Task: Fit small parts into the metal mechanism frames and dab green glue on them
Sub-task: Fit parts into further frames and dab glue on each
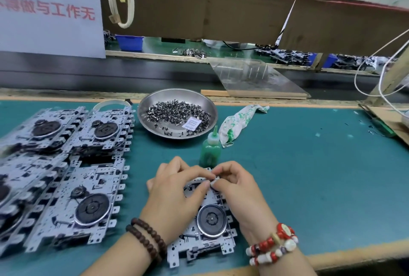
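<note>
**Both hands working a small part into the frame's far end**

We start with the teal worktop [298, 176], and out beyond our left fingers lie the stacked frames [73, 187], waiting close by. Straight ahead of the fingertips sits the steel dish [177, 114], heaped with small parts [177, 112], within easy reach for the next pick. Just beyond the fingers stands the green glue bottle [210, 149], upright with its nozzle up, likely parked there for a quick dab. A glue-stained rag [239, 120] lies past it, out beyond our right fingers.

Now the frame in hand [208, 220]: it lies flat under both palms, its long axis running away from us, round black wheel towards us. Our left hand [174, 189] rests on it, seemingly steadying it, with its fingers [199, 179] curled in. Our right hand [234, 185] pinches a small pale part [214, 181] right where the fingertips meet, at the frame's far end. No glue on this one yet, as far as we can see.
</note>
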A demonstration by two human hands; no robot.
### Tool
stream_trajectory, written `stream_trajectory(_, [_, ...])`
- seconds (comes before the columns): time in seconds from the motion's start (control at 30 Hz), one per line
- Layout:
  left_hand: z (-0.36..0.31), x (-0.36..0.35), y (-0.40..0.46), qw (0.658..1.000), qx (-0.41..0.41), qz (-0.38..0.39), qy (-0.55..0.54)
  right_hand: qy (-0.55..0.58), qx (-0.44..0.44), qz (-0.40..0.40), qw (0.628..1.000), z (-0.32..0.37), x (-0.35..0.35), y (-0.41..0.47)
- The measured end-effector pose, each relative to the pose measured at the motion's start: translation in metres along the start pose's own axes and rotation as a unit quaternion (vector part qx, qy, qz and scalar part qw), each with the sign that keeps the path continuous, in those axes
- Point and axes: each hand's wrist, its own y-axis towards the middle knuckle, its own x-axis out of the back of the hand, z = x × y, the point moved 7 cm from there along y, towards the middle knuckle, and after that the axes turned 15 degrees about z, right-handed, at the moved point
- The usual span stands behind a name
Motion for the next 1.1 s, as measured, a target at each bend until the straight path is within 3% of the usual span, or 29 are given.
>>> stream_trajectory(1.1, [-0.0018, -0.0002, -0.0049, 0.997, -0.012, -0.038, 0.070, 0.026, 0.035, -0.014, 0.999, -0.0064, -0.0016, -0.0002])
